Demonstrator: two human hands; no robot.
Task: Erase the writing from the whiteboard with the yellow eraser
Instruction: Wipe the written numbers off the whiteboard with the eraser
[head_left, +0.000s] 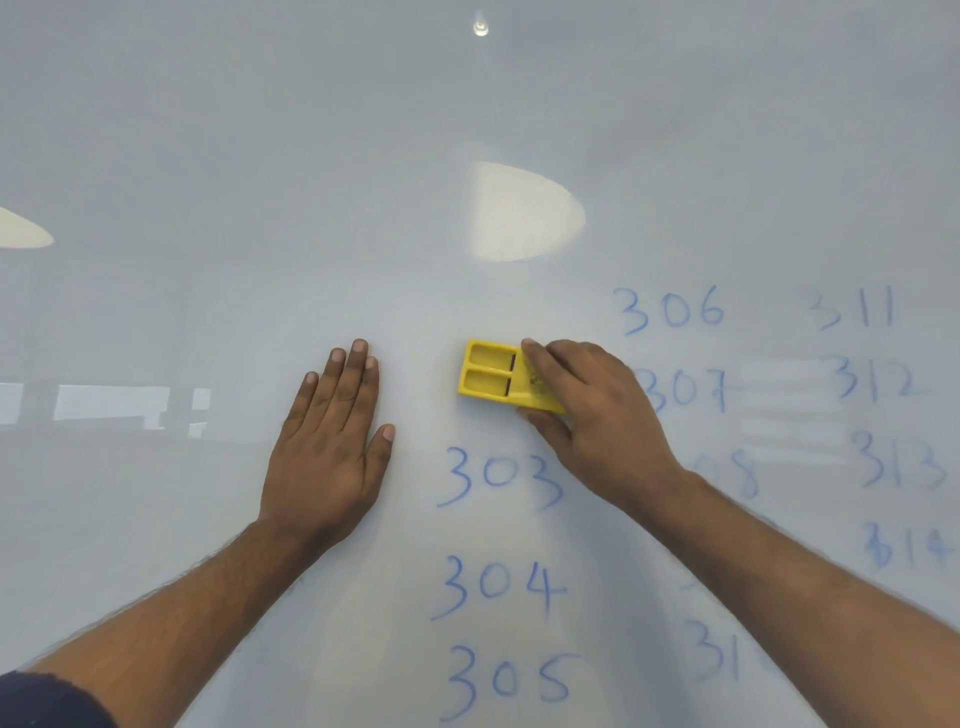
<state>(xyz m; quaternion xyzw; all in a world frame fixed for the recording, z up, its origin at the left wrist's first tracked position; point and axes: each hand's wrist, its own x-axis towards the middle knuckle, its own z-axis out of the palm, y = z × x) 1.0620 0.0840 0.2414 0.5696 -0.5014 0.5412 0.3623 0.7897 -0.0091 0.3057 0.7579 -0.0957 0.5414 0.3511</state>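
Observation:
The whiteboard (260, 234) fills the whole view. My right hand (592, 415) grips the yellow eraser (488, 375) by its right end and presses it flat on the board, just above the blue number 303 (498, 475). Blue numbers 304 (501, 584) and 305 (511, 680) stand below it. To the right run the columns starting at 306 (670, 309) and 311 (852, 306); my right arm hides parts of 307 and 308. My left hand (327, 441) lies flat on the board, fingers together, left of the eraser.
Bright ceiling-light reflections (524, 213) glare on the board above the eraser, with another at the far left edge. A small metal mount (481, 26) sits at the top centre. Window reflections (109, 408) show at the left.

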